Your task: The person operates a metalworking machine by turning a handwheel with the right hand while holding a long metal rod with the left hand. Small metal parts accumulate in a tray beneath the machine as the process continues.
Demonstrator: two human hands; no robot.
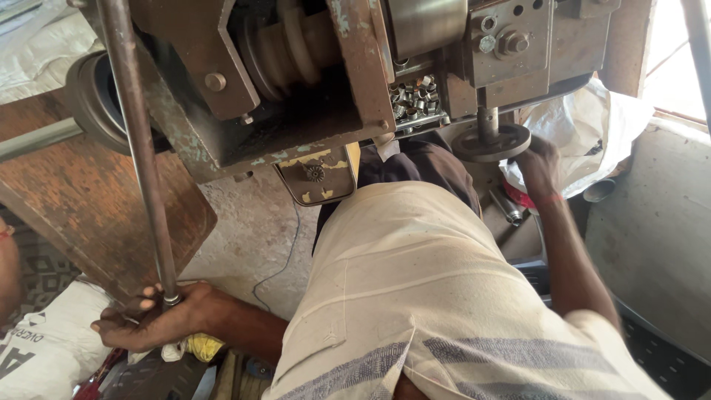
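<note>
Lever rod [141, 163] runs down the machine's left side; my left hand [159, 317] is closed round its lower end. Right hand [539, 169] grips the handwheel [491, 142]. Risk: fingers near the pulley [285, 44] could get caught.

Daylight glares in overexposed at upper right; the rest dim, edges slightly distorted.

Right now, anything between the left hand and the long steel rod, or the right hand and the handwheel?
Nothing visible. The left hand is closed around the lower end of the steel rod, and the right hand touches the rim of the handwheel under the machine.
</note>
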